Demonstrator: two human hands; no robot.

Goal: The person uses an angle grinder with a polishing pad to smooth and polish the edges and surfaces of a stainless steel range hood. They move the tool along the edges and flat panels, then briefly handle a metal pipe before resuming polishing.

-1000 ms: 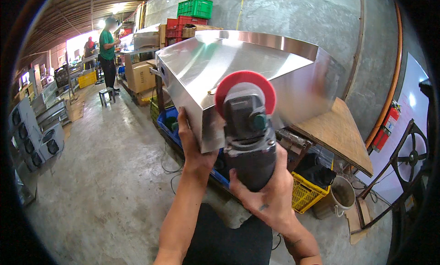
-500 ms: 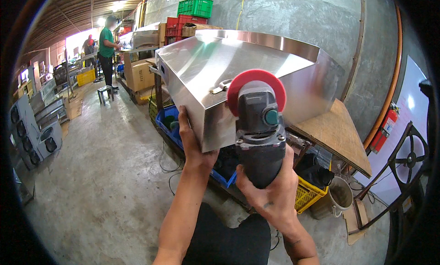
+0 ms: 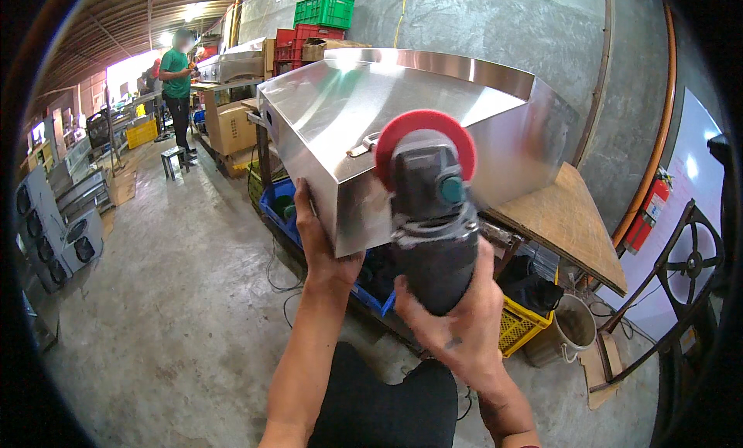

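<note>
While the left hand (image 3: 321,243) presses on the shiny metal box's (image 3: 364,130) near corner, the right hand (image 3: 457,316) wraps tight around the grinder (image 3: 433,223), pointing its red disc (image 3: 424,130) up at the box.

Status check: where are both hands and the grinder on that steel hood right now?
Left hand braces the shiny stainless steel hood at its near corner. Right hand grips the dark angle grinder, red disc at the hood's face. Nothing between.
</note>
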